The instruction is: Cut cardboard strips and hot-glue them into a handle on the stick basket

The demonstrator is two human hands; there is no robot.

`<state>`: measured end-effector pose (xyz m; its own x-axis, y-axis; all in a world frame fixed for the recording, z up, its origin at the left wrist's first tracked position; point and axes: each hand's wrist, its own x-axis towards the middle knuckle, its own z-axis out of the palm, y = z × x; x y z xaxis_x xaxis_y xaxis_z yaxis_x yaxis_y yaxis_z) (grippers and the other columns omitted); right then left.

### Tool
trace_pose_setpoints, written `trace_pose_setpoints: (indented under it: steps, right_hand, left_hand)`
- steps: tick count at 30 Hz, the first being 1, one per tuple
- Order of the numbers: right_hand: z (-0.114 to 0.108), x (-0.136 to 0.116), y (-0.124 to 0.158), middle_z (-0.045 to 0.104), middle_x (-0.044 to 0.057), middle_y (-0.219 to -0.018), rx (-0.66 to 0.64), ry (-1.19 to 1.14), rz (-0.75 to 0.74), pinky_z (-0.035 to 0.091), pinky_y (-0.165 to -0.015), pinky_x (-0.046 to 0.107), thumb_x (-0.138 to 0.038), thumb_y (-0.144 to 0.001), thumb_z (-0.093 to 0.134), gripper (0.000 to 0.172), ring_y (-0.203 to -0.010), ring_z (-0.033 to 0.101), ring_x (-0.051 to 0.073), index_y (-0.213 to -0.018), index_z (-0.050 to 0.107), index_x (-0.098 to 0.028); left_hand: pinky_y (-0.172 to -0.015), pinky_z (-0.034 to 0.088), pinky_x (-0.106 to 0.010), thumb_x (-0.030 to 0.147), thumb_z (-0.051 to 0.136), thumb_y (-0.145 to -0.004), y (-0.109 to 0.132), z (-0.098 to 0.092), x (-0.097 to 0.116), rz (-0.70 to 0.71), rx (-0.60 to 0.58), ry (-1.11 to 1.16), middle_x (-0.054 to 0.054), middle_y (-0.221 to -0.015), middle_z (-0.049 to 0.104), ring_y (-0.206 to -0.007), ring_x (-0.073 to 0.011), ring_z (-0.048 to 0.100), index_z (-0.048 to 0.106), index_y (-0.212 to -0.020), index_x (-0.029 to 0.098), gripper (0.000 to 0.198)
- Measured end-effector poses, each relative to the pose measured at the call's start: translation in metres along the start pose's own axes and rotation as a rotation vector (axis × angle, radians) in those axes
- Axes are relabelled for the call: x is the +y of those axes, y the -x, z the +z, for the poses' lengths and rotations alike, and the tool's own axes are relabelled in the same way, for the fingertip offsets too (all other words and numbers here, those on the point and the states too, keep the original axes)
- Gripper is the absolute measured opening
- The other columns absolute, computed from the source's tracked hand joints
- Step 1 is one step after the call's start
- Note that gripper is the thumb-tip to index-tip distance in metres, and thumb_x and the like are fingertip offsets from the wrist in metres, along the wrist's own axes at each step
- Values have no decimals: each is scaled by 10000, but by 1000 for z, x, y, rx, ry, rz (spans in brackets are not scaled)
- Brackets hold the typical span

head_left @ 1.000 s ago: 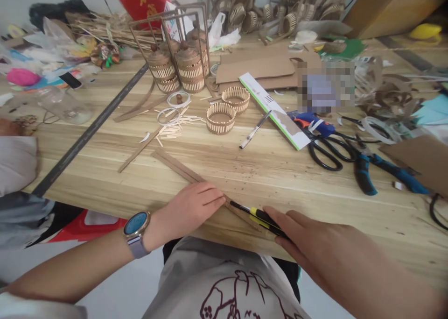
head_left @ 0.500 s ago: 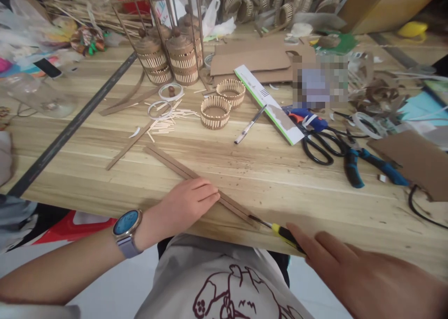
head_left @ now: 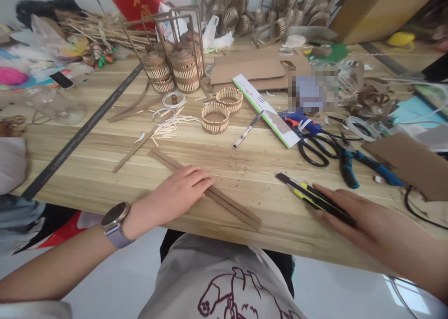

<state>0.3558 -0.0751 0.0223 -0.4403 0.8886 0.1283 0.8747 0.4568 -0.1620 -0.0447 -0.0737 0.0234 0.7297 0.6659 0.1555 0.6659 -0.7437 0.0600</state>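
Observation:
My left hand point(head_left: 182, 190) lies on a brown cardboard strip point(head_left: 233, 204), its fingers closed together over the middle. The strip slants across the wooden table near its front edge, with a lengthwise line along it. My right hand point(head_left: 364, 221) grips a black and yellow utility knife point(head_left: 311, 195). The blade end points left, up off the strip and apart from it. Beyond the strip stand two small round baskets, one in front point(head_left: 215, 119) and one behind point(head_left: 229, 99), made of cardboard and short sticks. Several loose matchstick-like sticks point(head_left: 168, 131) lie left of them.
A long dark metal ruler point(head_left: 84, 130) lies at left. Lidded stick canisters point(head_left: 185, 71) stand at the back. A white and green box strip point(head_left: 266, 111), a pen point(head_left: 248, 130), black-handled scissors point(head_left: 315, 153) and blue-handled pliers point(head_left: 350, 167) lie to the right, near cardboard sheets point(head_left: 248, 67).
My right hand has lifted the utility knife away from the strip's near end, up and to the right. My left hand has stayed on the strip, while the view has shifted slightly.

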Motion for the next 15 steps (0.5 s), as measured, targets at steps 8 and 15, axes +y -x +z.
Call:
trace_pose_setpoints:
  steps: [8, 15]
  right_hand:
    - [15, 11, -17, 681, 191, -1132, -46, 131, -66, 555, -790, 453, -495, -960, 403, 526, -919, 694, 326, -1297, 604, -145]
    - [9, -42, -25, 685, 170, -1093, 66, 92, -172, 555, -839, 463, -449, -997, 363, 467, -959, 665, 297, -1244, 636, -162]
  left_hand:
    - [-913, 486, -367, 84, 483, -946, 9, -2, -18, -90, -91, 55, -80, -1085, 649, -1013, -210, 578, 653, -1105, 166, 247]
    - [-875, 470, -383, 110, 402, -991, -2, -9, -13, 17, -150, -47, -96, -1030, 656, -972, -232, 571, 650, -1025, 134, 251]
